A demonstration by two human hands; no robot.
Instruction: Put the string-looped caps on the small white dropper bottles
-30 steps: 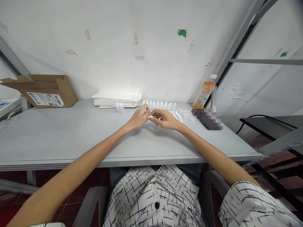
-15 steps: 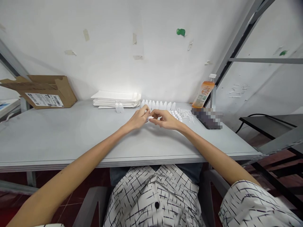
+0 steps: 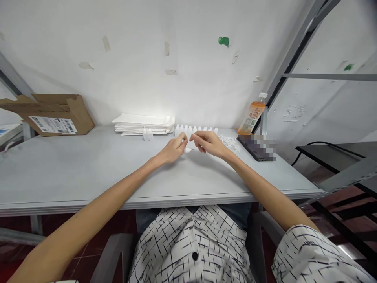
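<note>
Just above the tabletop, my left hand [image 3: 173,148] is closed round a small white dropper bottle [image 3: 187,150]; its thin tip points right and most of its body is hidden by my fingers. My right hand [image 3: 208,143] is a short way to the right, apart from the bottle. Its fingers are bent together, with the fingertips close to my left thumb; whatever they pinch, if anything, is too small to make out. Behind both hands stands a row of small white bottles [image 3: 186,129]. Loose thin white pieces [image 3: 231,144] lie in a heap beyond my right wrist.
Two small white bottles [image 3: 148,134] stand before a stack of white sheets [image 3: 141,122]. An open cardboard box [image 3: 63,118] is at the back left. An orange drink bottle [image 3: 252,117] leans by the shelf post at the right, behind a dark phone [image 3: 256,148].
My right hand has drawn back from the dropper bottle and lifted slightly, exposing the bottle's thin tip. My left hand stays nearly in place with the bottle.
</note>
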